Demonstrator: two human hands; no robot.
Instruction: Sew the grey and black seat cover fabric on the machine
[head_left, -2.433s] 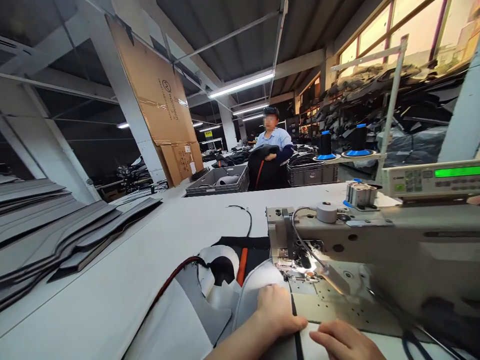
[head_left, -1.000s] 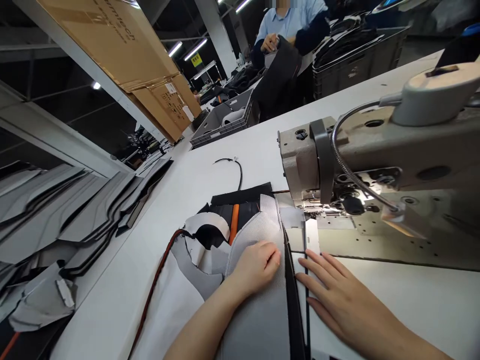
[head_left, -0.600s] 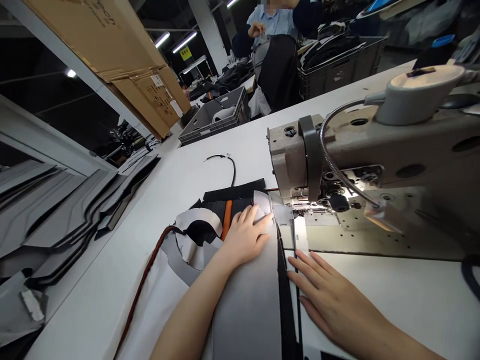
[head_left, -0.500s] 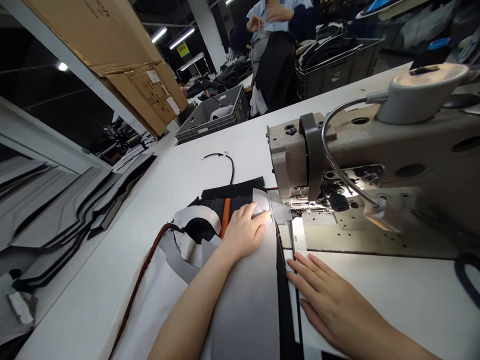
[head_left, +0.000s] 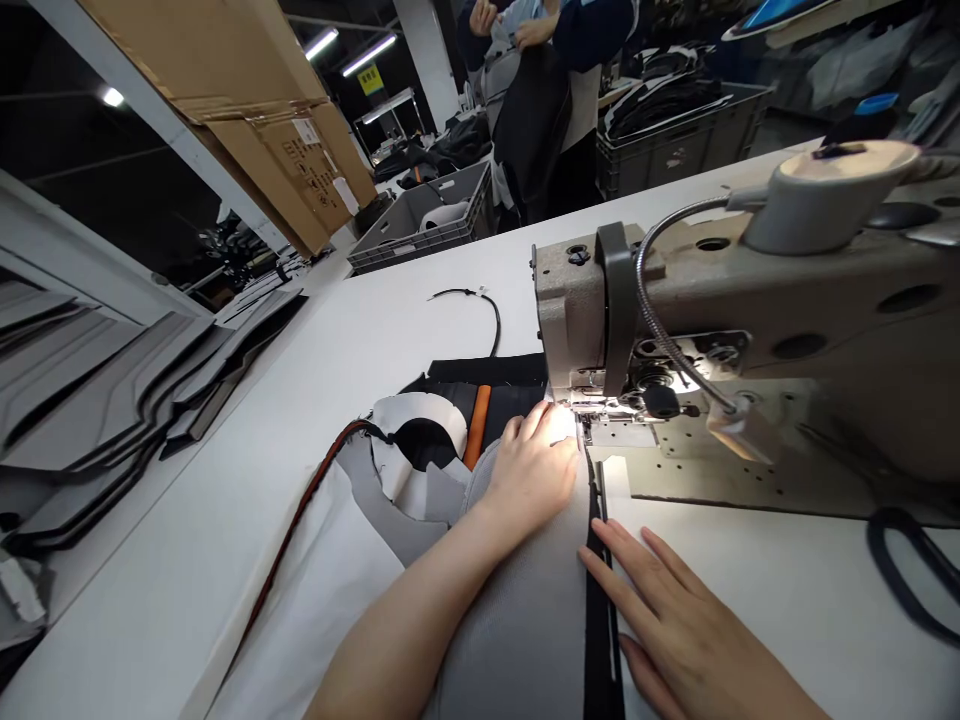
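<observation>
My left hand [head_left: 536,468] lies palm-down on a grey fabric panel [head_left: 525,610], fingers stretched toward the lit presser foot [head_left: 586,420] of a beige sewing machine [head_left: 750,320]. My right hand [head_left: 679,625] rests flat with fingers apart beside a black edge strip [head_left: 600,590] that runs along the panel's right side. The grey panel joins white, black and orange pieces [head_left: 442,440] spread to the left. Neither hand grips anything.
A stack of grey cut panels [head_left: 112,400] lies at the left of the white table [head_left: 390,330]. A black cord [head_left: 480,305] lies behind the work. Grey crates [head_left: 420,225] and cardboard sheets [head_left: 247,80] stand at the back, where another person [head_left: 540,90] handles dark fabric.
My left hand slid forward along the grey panel up to the presser foot. The right hand drew back slightly along the black strip. The view dropped lower and closer.
</observation>
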